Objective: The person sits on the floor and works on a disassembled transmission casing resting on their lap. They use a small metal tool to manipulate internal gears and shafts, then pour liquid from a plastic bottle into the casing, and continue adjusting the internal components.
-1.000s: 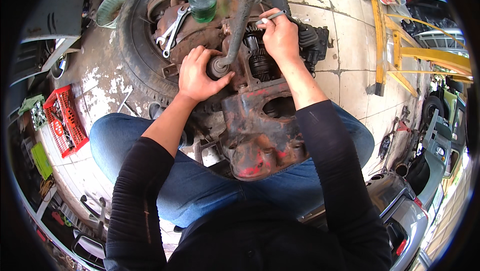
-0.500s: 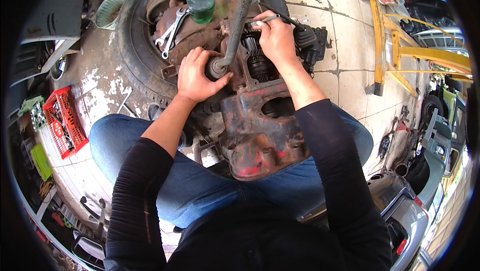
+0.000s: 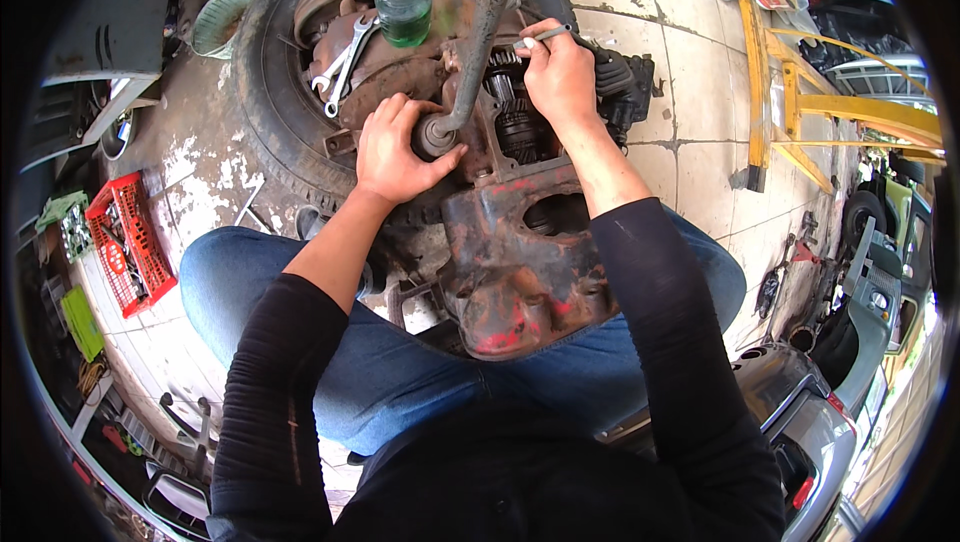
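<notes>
Between my knees sits a worn, rust-brown gearbox housing [image 3: 515, 282] with chipped red paint. Dark gears and shafts [image 3: 517, 127] show through its open top. My left hand [image 3: 395, 150] curls around the round base [image 3: 435, 138] of a long metal gear lever [image 3: 482, 32], thumb on the near side. Beyond the opening, at its right, my right hand [image 3: 560, 77] pinches a thin grey metal rod [image 3: 545, 36] between thumb and fingers. The rod lies nearly level above the far end of the gears; its middle is partly hidden by the fingers.
A clear bottle with green liquid [image 3: 403, 2] and two wrenches [image 3: 350, 67] rest on the casing, ringed by a big tire [image 3: 265, 112]. A red tool basket [image 3: 130, 242] stands left, a yellow metal frame [image 3: 760, 92] right. Black ribbed parts [image 3: 625, 87] adjoin my right hand.
My right hand has shifted slightly right with the rod, drawing away from the gears and uncovering more of their far end. My left hand stays on the lever base.
</notes>
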Demonstrator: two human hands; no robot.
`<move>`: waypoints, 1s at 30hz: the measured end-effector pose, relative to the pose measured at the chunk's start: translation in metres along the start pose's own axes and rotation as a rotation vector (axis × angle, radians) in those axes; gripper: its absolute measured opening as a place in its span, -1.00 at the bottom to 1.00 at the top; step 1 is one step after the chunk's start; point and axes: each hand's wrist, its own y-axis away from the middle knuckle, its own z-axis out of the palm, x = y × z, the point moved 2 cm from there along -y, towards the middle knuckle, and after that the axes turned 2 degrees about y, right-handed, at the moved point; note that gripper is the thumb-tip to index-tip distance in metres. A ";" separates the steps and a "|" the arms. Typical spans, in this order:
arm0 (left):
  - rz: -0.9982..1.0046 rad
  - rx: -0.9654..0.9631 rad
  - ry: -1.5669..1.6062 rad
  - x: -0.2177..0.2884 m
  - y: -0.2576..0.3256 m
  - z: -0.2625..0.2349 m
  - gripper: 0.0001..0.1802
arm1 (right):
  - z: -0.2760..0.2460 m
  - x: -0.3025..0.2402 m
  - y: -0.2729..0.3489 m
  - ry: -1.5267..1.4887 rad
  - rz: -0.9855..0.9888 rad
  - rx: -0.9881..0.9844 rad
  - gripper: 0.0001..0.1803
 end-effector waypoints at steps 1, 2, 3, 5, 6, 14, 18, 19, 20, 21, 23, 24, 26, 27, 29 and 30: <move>-0.005 -0.007 -0.001 0.001 0.001 0.000 -0.41 | 0.000 0.002 0.004 -0.014 -0.007 -0.008 -0.94; -0.011 -0.014 -0.005 0.001 0.001 0.000 -0.41 | 0.001 0.002 0.005 0.004 0.038 -0.050 -0.93; -0.007 -0.010 -0.004 0.001 0.001 0.000 -0.41 | 0.002 0.003 0.006 0.022 0.084 -0.091 -0.93; 0.004 -0.006 0.000 0.001 0.001 0.000 -0.41 | 0.002 0.007 0.002 -0.040 0.167 -0.106 -0.93; 0.003 -0.006 -0.001 0.001 0.001 0.000 -0.41 | 0.002 0.008 0.002 -0.036 0.123 -0.079 -0.93; 0.007 0.016 -0.007 0.001 0.001 -0.001 -0.41 | -0.002 0.008 -0.003 -0.002 0.107 -0.082 -0.92; 0.003 0.001 0.000 0.001 0.002 0.000 -0.41 | 0.002 0.002 0.006 -0.006 0.114 -0.127 -0.93; 0.004 0.005 -0.008 -0.001 0.001 -0.001 -0.41 | 0.003 -0.002 0.005 -0.030 0.084 -0.107 -0.93; 0.011 0.009 -0.011 0.000 0.000 -0.001 -0.41 | 0.002 -0.003 0.004 -0.049 0.056 -0.082 -0.93; 0.011 0.006 -0.005 0.000 0.000 0.000 -0.41 | 0.005 -0.003 0.007 -0.088 -0.020 -0.017 -0.93; 0.009 0.000 0.004 0.001 0.000 0.000 -0.41 | 0.006 -0.003 0.009 -0.016 -0.006 -0.056 -0.93; 0.009 0.000 0.005 0.001 0.000 0.000 -0.41 | 0.006 -0.004 0.009 0.018 0.001 -0.075 -0.93; 0.009 -0.002 0.008 0.001 0.001 0.000 -0.41 | 0.004 -0.006 0.004 0.017 0.070 -0.103 -0.93; 0.001 -0.006 0.005 0.001 0.001 0.000 -0.41 | 0.000 -0.008 -0.001 0.029 0.054 -0.088 -0.93; -0.014 -0.014 0.002 0.000 0.002 -0.001 -0.41 | 0.001 -0.009 -0.003 0.016 -0.012 -0.023 -0.94; -0.010 -0.015 0.002 0.001 0.001 -0.001 -0.41 | 0.003 -0.006 0.000 0.023 0.012 -0.064 -0.93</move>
